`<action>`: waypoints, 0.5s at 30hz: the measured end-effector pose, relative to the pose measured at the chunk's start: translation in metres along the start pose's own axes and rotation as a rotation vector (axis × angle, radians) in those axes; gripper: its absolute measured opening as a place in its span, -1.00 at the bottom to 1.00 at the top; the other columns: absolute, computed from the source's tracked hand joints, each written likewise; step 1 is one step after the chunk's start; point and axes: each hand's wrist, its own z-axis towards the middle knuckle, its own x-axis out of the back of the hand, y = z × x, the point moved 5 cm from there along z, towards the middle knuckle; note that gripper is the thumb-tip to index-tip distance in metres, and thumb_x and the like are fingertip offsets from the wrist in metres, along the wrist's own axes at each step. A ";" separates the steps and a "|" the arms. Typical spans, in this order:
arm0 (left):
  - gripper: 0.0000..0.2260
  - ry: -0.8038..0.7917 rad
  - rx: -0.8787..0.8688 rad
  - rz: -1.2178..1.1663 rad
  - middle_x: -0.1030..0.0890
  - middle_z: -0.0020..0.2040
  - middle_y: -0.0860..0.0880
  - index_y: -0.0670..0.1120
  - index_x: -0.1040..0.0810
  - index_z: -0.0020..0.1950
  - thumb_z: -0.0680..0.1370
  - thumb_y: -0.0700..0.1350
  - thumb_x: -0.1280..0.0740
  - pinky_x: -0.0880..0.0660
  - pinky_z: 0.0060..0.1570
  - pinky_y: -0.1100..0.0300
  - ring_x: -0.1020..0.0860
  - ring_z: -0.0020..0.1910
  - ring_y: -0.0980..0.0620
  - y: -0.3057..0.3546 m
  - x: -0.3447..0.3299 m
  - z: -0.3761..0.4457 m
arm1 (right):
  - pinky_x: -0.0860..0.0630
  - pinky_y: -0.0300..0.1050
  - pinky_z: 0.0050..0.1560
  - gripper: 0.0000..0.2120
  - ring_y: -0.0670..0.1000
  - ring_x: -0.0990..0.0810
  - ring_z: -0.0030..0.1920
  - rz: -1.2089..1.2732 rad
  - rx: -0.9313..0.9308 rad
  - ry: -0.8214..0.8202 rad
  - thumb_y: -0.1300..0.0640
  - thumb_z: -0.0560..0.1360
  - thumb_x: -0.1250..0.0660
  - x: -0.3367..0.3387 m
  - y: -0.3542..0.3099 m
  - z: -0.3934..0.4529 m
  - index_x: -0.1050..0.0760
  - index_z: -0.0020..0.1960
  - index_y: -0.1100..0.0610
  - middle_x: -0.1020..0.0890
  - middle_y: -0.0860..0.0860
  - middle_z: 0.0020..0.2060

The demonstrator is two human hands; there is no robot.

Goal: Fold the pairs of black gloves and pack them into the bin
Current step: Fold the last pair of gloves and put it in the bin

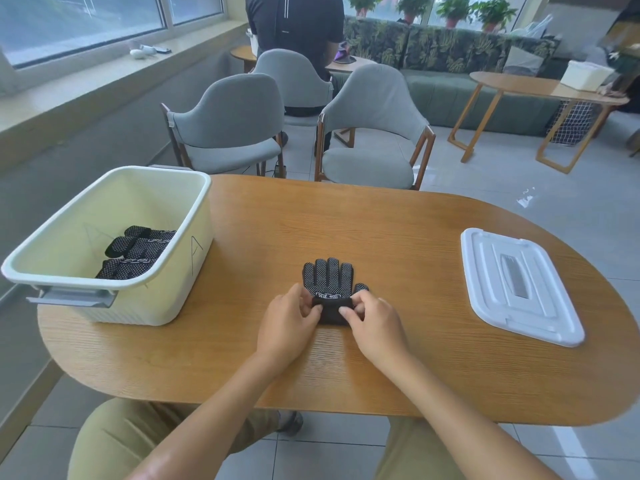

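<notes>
I am rolling the cuff of the glove pair (329, 282) at frame centre, my left hand (287, 320) and right hand (375, 322) both pinching it against the desk (398, 237). Folded pairs (138, 251) are already lying in the bin (104, 188) at left; this pair is waiting to be packed.

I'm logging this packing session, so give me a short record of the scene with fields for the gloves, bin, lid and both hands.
gloves on table: black dotted gloves lying flat mid-table, fingers pointing away, cuff being folded
left hand: pinching the cuff's left side
right hand: pinching the cuff's right side
bin: cream bin at the table's left end, open
packed gloves: folded black gloves inside the bin
lid: white lid flat on the table's right side, off the bin
</notes>
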 end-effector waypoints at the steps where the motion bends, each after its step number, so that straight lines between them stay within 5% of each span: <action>1: -0.84 -0.003 0.004 0.021 -0.56 -0.31 0.10 0.03 -0.46 -0.12 0.52 0.00 -0.42 -0.51 -0.24 0.09 -0.51 -0.26 0.17 0.000 0.000 0.001 | -0.32 -0.17 -0.22 -0.86 -0.07 -0.48 -0.14 0.007 -0.023 0.001 -0.04 0.52 -0.38 -0.001 0.000 0.002 -0.49 0.01 -0.01 -0.54 -0.14 -0.30; 6: -0.81 0.050 -0.056 0.098 -0.47 -0.17 0.13 0.05 -0.40 -0.06 0.50 -0.06 -0.43 -0.45 -0.32 0.10 -0.46 -0.21 0.10 0.006 0.000 -0.001 | -0.33 -0.21 -0.33 -0.75 -0.09 -0.48 -0.23 -0.077 0.045 0.063 -0.01 0.49 -0.41 0.004 -0.008 -0.001 -0.40 0.09 -0.06 -0.45 -0.18 -0.20; 11: -0.91 0.076 -0.279 0.290 -0.51 0.03 0.16 0.06 -0.62 0.06 0.56 -0.07 -0.40 -0.51 -0.40 0.12 -0.46 0.03 0.11 0.009 -0.005 -0.008 | -0.47 -0.18 -0.41 -0.92 -0.07 -0.55 -0.23 -0.252 0.285 0.126 0.05 0.52 -0.39 0.001 -0.011 -0.010 -0.56 0.01 -0.01 -0.50 -0.15 -0.05; 15: -0.73 0.107 -0.445 0.366 -0.59 0.04 0.14 0.00 -0.69 0.10 0.56 0.11 -0.30 -0.58 -0.27 0.07 -0.53 -0.05 0.03 0.001 -0.006 -0.011 | -0.57 -0.17 -0.17 -0.75 -0.02 -0.54 0.01 -0.299 0.447 0.063 0.15 0.52 -0.32 -0.001 -0.006 -0.017 -0.58 0.18 0.10 -0.54 -0.07 0.04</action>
